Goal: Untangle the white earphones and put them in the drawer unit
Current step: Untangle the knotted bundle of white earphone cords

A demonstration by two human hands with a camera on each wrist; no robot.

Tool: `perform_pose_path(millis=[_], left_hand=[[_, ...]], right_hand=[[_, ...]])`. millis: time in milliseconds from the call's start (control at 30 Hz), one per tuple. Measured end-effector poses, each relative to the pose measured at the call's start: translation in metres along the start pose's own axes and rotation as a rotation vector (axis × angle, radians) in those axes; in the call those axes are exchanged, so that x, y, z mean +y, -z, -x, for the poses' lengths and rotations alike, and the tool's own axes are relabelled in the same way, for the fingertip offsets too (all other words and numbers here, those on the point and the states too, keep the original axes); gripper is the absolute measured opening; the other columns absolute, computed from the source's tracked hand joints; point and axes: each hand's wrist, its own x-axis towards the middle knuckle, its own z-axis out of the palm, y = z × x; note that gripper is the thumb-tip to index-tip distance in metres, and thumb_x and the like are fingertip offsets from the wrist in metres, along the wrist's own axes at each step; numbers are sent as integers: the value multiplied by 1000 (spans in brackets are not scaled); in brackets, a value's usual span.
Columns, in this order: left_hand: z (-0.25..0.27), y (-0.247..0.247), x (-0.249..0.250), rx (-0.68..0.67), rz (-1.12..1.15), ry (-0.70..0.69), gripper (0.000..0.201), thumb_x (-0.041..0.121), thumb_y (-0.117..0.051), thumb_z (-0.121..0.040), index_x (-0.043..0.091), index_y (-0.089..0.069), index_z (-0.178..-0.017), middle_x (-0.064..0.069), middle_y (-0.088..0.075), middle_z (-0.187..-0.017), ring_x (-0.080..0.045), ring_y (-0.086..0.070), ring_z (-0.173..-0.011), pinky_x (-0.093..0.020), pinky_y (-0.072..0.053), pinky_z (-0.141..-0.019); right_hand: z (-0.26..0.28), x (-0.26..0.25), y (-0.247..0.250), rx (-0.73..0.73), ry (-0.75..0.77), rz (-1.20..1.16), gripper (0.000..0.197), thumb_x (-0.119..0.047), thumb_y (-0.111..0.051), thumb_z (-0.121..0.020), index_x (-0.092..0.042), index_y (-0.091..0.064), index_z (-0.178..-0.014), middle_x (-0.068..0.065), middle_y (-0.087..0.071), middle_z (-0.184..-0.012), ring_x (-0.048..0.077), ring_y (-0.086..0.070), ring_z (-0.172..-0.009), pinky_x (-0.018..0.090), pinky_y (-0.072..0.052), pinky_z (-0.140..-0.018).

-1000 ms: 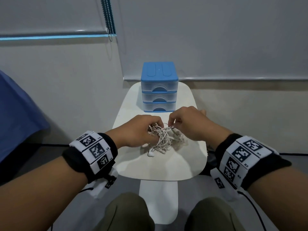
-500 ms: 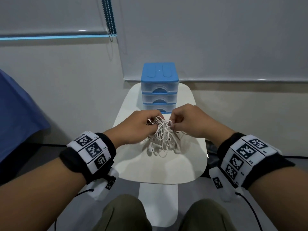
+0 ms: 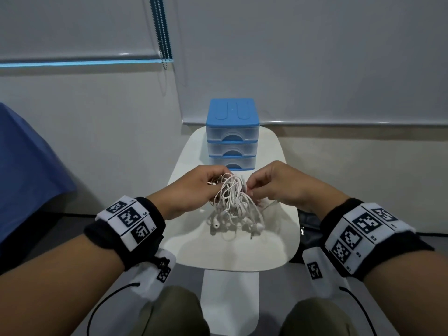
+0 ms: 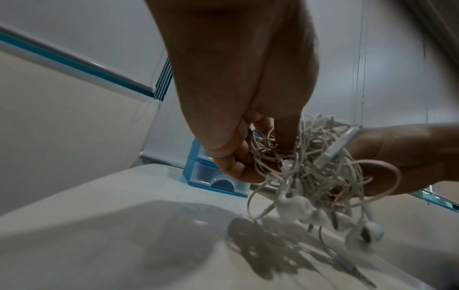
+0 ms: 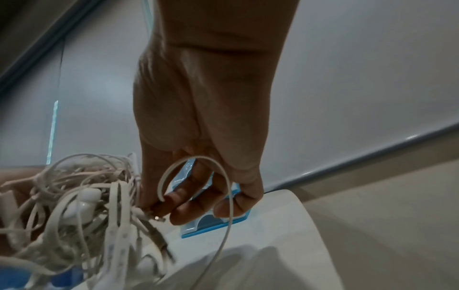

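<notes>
A tangled bunch of white earphones (image 3: 232, 202) hangs between both hands just above the small white table (image 3: 232, 251). My left hand (image 3: 194, 187) grips the bunch's left side, fingers curled into the cords (image 4: 310, 166). My right hand (image 3: 274, 185) pinches cords on the right side of the tangle (image 5: 74, 206), and one loop arches over its fingers. Earbuds (image 4: 293, 208) dangle beneath. The blue-topped drawer unit (image 3: 232, 134) stands at the table's far end behind the hands, all three drawers closed.
The table is narrow, and its front edge (image 3: 230, 269) lies just ahead of my knees. A wall with roller blinds (image 3: 315, 57) rises behind the drawer unit. A blue cloth (image 3: 26, 166) lies at the left, off the table.
Both hands have lifted the tangle off the table and brought it slightly toward the drawer unit. The earbuds now hang free below.
</notes>
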Motion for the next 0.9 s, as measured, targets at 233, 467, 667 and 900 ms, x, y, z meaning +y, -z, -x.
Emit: perform_pose_path(millis=[233,467,667,900], left_hand=[[-2,-1,2,-27,44,59,13,17,-61,-104,6,-65,-108,-2,-67,-84,-16,-58,-75,-28,-47,-69],[1,9,4,-18,143,199,35,7,-68,-96,19,-60,-127,-9,-62,-105,-16,-61,-83,-25,-52,-71],[11,26,10,213,59,103,38,-3,-66,-92,27,-63,-116,-3,-63,-121,-15,-62,-97,-35,-51,-89],[23,2,20,-91,-341,90,49,60,-80,-76,37,-56,-112,6,-55,-121,-13,-64,-101,-28,-53,-88]], right_hand=[[-5,-4,-3,-28,-44,110,11,8,-59,-85,4,-69,-83,7,-55,-69,10,-43,-59,22,-36,-58],[-4,-7,-13,-106,-58,61,23,3,-65,-88,-13,-68,-73,4,-65,-69,12,-53,-62,19,-42,-58],[-6,1,-22,-47,-225,36,27,-9,-60,-94,-17,-58,-68,2,-58,-69,18,-54,-68,29,-43,-63],[-8,-6,-18,-23,-290,-34,8,-13,-59,-97,-12,-62,-91,2,-53,-69,13,-55,-59,28,-36,-59]])
